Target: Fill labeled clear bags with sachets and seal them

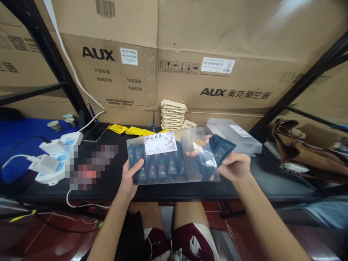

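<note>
A clear plastic bag (178, 170) with a white printed label hangs over the front of the desk, several dark blue packets (152, 168) lined up inside it. Its left end is pinched by my left hand (130, 177), thumb on the front. My right hand (235, 165) grips a dark blue sachet (221, 146) at the bag's right end. Part of this sachet overlaps the bag; I cannot tell how much is inside. Fingertips show through the plastic near there.
Behind stand yellow packets (136, 130), a stack of beige packets (173, 114) and a frosted plastic box (231, 134). A white power strip (54, 174) with cables lies left. A brown bag (301, 145) sits right. Cardboard (179, 47) and black frame bars enclose the black desk (261, 181).
</note>
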Motion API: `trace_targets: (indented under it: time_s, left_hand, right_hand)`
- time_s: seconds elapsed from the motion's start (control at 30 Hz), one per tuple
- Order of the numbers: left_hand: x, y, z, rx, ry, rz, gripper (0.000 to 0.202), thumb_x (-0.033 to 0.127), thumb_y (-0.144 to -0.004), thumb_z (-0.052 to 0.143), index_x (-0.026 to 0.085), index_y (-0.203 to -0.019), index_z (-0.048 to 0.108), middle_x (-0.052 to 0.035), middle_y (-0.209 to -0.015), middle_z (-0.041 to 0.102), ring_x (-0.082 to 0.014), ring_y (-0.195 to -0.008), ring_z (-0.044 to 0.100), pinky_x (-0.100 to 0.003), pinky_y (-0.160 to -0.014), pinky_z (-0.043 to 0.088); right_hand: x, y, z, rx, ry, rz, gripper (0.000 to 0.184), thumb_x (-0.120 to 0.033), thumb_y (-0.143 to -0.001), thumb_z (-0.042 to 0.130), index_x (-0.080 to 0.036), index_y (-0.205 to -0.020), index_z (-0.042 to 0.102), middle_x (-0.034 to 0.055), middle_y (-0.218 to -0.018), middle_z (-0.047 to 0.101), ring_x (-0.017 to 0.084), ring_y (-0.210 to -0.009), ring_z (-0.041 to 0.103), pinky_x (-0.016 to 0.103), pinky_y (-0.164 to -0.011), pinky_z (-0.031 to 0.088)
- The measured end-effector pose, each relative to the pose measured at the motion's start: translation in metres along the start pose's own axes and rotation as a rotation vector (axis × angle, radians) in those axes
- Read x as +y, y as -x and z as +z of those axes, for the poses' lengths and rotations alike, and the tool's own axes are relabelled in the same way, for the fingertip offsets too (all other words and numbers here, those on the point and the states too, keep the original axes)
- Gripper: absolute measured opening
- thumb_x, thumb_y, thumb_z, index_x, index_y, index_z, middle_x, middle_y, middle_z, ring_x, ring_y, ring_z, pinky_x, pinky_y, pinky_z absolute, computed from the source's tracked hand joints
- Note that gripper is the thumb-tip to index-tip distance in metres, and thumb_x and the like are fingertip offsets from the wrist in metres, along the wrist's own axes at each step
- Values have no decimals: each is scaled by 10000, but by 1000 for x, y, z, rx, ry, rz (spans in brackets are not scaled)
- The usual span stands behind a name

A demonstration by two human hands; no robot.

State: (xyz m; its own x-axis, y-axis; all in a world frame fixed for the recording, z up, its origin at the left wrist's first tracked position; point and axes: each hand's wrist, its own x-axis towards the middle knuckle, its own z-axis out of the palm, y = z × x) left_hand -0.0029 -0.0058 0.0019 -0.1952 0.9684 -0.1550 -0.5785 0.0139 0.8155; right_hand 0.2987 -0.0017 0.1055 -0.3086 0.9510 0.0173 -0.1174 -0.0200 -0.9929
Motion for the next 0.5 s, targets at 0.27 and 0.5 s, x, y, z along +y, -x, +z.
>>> trace_targets:
  time_s: [0.27,0.5]
  left_hand:
    - [0,2,4,-54,-37,59,560,436,-648,1021,166,-1079,787,-86,-1004,820,-298,-922,803,-368,-807,660]
    - [-1,1,0,-81,-91,31,575,424,-613,1039,164,-1065,797,-78,-960,806,-292,-896,795,-344,-755,659]
  right_hand:
    - [-1,-8,-22,4,365,-14,541,-220,-689,864,-262,-1212,734,-26,-799,737,191,-521,667,339,-458,612]
    - [1,-16,-22,-240,657,-157,361,-333,-753,940,-263,-1074,792,4,-895,773,247,-787,761,422,-695,707]
